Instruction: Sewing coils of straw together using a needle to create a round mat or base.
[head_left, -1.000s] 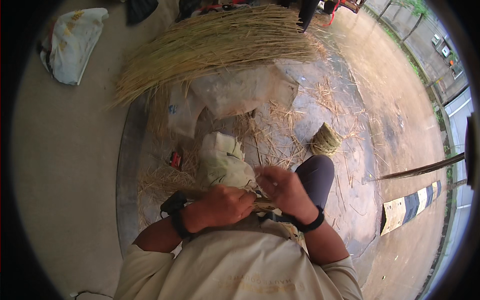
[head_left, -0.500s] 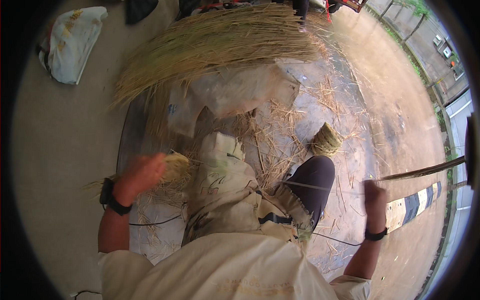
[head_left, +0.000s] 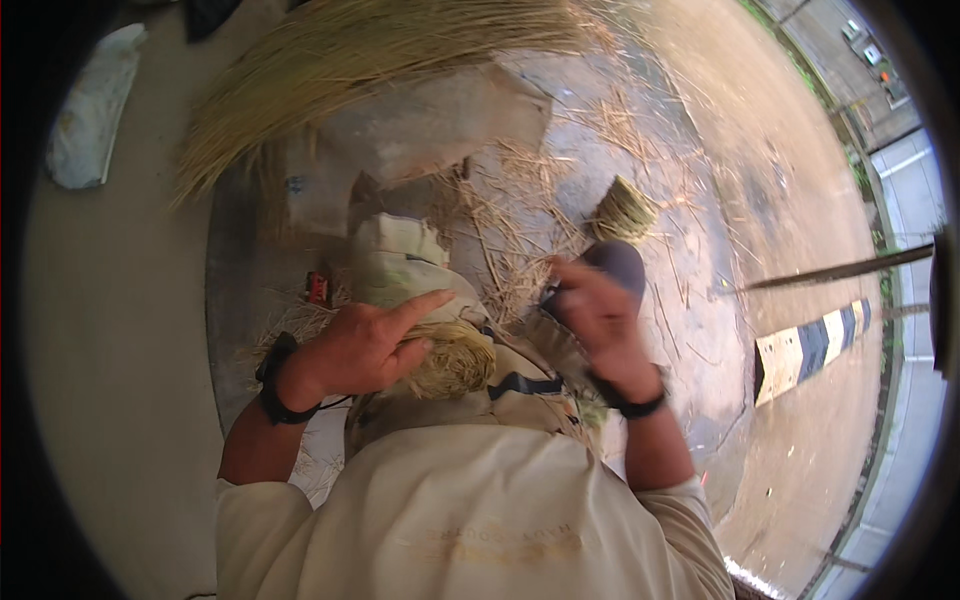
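Note:
A rounded straw bundle (head_left: 455, 360) lies over my lap, on a pale cloth apron (head_left: 400, 255) that covers my left leg. My left hand (head_left: 360, 345) grips the bundle from its left side, with index finger stretched out over the cloth and thumb against the straw. My right hand (head_left: 600, 320) is raised in front of my right knee (head_left: 615, 265), apart from the bundle. Motion smears its fingers, so whether they pinch anything is not visible. Beyond that knee stands a small, tightly wound straw piece (head_left: 623, 208).
A big heap of long straw stalks (head_left: 400, 60) lies at the far side, with a translucent plastic sheet (head_left: 420, 120) before it. Loose straw (head_left: 510, 230) litters the floor mat. A small red-and-black object (head_left: 318, 288) is by my left hand. A striped barrier (head_left: 815, 345) stands at the right.
Both hands have come inward from wide apart. The straw bundle has moved from my left side onto my lap. The strand stretched toward my right hand no longer shows, and the view has shifted.

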